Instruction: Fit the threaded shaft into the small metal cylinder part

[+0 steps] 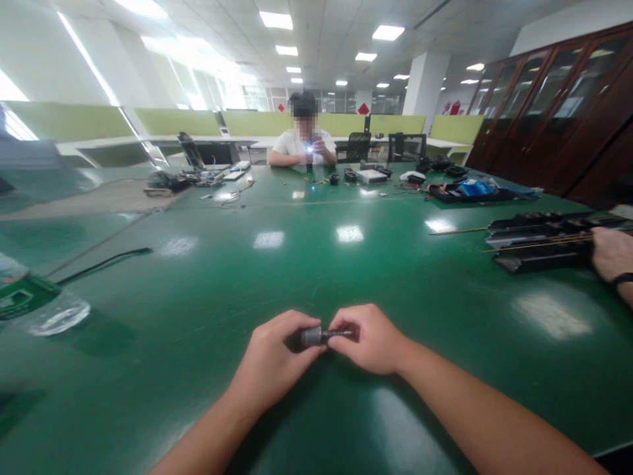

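Observation:
Near the front middle of the green table (232,284), my left hand (271,356) is closed around a small grey cylinder (311,337). A thin dark shaft (341,334) runs from the cylinder's right end. My right hand (370,340) pinches this shaft between thumb and fingers. The fingertips of both hands come close together where cylinder and shaft meet. The shaft's far end lies partly hidden within my right hand.
A plastic bottle (44,303) lies at the left beside a black cable (103,265). Black metal profiles (539,254) with thin rods are at the right, touched by another person's hand (613,254). Across the table a person (284,146) sits behind small parts and a tray (459,194).

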Demonstrator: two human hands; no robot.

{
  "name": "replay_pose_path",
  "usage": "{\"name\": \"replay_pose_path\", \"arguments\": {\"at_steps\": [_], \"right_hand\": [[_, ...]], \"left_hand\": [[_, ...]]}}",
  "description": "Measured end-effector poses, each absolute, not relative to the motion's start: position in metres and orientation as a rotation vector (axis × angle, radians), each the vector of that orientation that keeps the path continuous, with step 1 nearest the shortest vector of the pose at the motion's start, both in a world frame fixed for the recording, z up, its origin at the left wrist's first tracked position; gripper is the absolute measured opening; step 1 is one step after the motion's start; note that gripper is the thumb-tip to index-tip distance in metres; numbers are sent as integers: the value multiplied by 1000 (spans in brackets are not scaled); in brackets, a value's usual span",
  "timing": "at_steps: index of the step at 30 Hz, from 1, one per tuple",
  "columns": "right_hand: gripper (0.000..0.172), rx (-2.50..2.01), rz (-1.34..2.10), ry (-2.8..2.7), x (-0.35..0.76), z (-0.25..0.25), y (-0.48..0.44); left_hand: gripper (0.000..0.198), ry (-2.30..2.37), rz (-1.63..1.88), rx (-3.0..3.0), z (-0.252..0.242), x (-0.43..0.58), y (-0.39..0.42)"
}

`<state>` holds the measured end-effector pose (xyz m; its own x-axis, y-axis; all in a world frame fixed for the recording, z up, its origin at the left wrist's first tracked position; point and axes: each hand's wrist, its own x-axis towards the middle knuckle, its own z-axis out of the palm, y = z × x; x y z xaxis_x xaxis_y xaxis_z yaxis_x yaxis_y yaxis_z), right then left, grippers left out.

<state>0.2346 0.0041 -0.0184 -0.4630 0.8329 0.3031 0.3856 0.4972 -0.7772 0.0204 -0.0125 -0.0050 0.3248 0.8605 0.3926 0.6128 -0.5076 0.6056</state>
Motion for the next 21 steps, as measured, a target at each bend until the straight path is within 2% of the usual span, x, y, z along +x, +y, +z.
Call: {"name": "replay_pose_path", "arguments": {"at_steps": [21], "right_hand": [[7,-1007,825,-2056,235,-17,3]], "left_hand": [[18,1294,994,2260,-2,18,-13]]}}
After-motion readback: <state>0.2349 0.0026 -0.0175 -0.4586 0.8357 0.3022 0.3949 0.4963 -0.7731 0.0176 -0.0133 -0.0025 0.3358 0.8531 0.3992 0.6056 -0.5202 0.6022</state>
